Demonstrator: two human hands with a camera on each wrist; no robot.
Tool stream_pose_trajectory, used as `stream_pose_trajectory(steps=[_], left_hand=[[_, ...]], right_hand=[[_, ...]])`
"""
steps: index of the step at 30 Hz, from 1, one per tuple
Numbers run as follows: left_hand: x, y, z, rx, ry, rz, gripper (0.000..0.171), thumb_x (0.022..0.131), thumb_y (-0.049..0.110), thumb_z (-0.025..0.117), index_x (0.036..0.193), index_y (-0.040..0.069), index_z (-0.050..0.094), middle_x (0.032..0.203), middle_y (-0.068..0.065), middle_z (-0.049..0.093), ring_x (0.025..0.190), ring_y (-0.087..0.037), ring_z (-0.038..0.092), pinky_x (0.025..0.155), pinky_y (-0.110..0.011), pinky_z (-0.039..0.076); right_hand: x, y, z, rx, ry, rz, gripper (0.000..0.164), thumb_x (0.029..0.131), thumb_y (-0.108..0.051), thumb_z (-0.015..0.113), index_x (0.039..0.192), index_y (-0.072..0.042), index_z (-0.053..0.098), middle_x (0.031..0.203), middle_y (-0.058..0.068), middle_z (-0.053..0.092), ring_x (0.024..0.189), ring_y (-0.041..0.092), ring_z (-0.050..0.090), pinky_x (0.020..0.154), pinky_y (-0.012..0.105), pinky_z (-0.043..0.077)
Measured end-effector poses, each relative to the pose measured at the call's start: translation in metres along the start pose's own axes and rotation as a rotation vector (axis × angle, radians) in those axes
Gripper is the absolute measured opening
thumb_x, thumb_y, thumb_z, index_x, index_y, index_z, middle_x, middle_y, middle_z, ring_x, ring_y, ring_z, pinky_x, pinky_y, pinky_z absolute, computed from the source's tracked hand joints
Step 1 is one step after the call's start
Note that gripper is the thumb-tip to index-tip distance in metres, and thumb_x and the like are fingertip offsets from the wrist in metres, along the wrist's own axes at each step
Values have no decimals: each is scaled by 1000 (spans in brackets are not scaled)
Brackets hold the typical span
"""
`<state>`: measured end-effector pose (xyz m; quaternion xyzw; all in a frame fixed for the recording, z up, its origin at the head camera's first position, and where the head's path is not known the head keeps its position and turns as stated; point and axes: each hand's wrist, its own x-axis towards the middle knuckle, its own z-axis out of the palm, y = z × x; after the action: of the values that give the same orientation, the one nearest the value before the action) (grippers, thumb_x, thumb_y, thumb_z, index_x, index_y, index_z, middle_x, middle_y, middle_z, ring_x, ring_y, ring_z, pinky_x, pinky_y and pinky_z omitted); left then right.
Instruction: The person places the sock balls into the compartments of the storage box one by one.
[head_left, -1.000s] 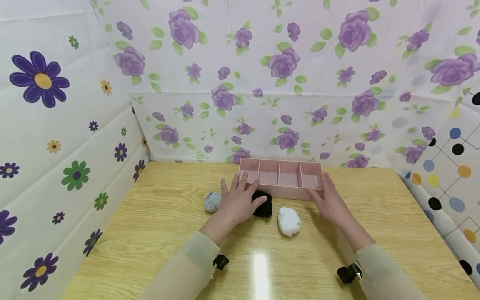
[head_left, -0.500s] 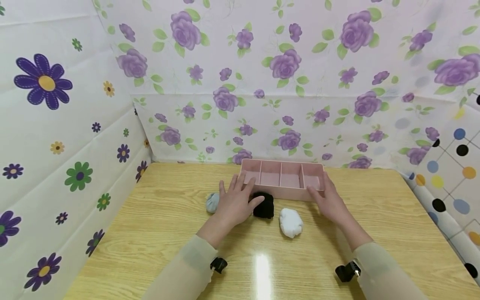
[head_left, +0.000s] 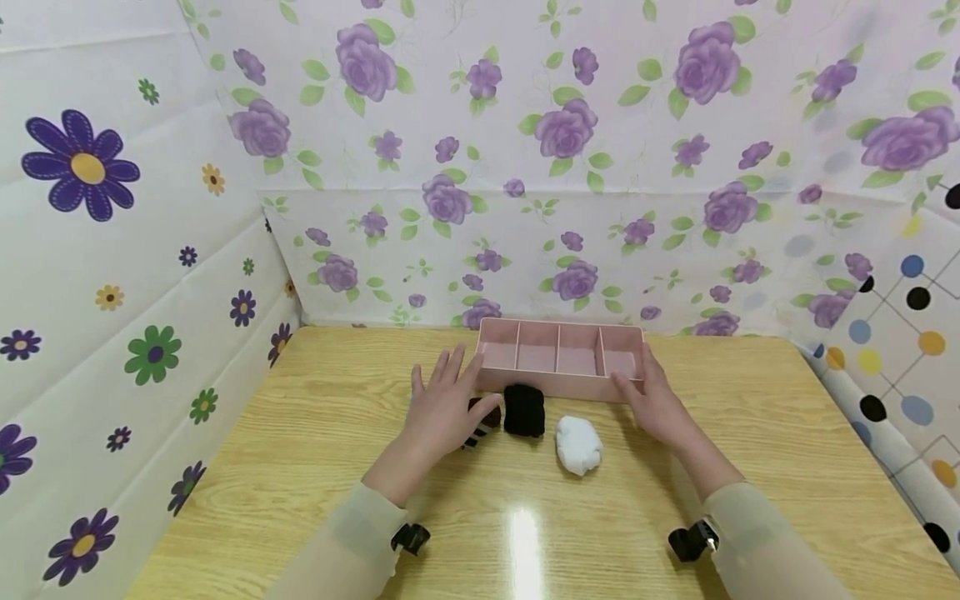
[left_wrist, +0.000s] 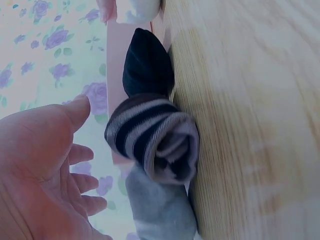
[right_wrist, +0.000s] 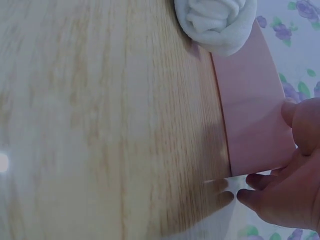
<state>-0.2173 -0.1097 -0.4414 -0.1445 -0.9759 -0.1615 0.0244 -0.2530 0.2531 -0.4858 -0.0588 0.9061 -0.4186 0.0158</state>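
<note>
In the head view my left hand (head_left: 444, 410) hovers with fingers spread over a striped rolled pair of socks (head_left: 483, 418) and a grey rolled pair, mostly hidden behind it. The left wrist view shows the grey socks (left_wrist: 162, 207) beside the striped ones, with the palm apart from both. Black rolled socks (head_left: 524, 410) and white rolled socks (head_left: 578, 445) lie farther right. Behind them stands a pink box (head_left: 558, 382) with several compartments. My right hand (head_left: 660, 406) holds its right end, thumb at the near rim (right_wrist: 290, 111) and fingers round the end wall.
The wooden table (head_left: 600, 533) carries everything and reflects a bright light near its front. Flower-printed cloth (head_left: 465, 242) hangs right behind the box. More patterned cloth (head_left: 150, 275) stands along the left side, and dotted cloth (head_left: 900, 333) along the right.
My left hand has moved left, away from the box's near left rim, and the striped socks now show beside its thumb. The right hand stays at the box's right end.
</note>
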Motion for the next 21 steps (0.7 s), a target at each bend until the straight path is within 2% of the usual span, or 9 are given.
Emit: stream_pose_trajectory(steps=[12,21], left_hand=[[-17,-24,-12,-22,-4,-21,82,112,61,56,176,15,32,183,-16,18,168,-40,13,127,-79,2],[-28,-41,-15,-54,-13,-22,84,111,57,62,176,14,32,182,-18,19,167,-43,14,126,-80,2]], right_hand=[[-1,0,-2,29,-17,15,95,120,-41,48,171,0,-21,175,41,-7,161,62,4,128,74,11],[0,2,0,32,-7,30,93,120,-41,48,172,-4,-20,177,38,-7,162,60,4,129,72,10]])
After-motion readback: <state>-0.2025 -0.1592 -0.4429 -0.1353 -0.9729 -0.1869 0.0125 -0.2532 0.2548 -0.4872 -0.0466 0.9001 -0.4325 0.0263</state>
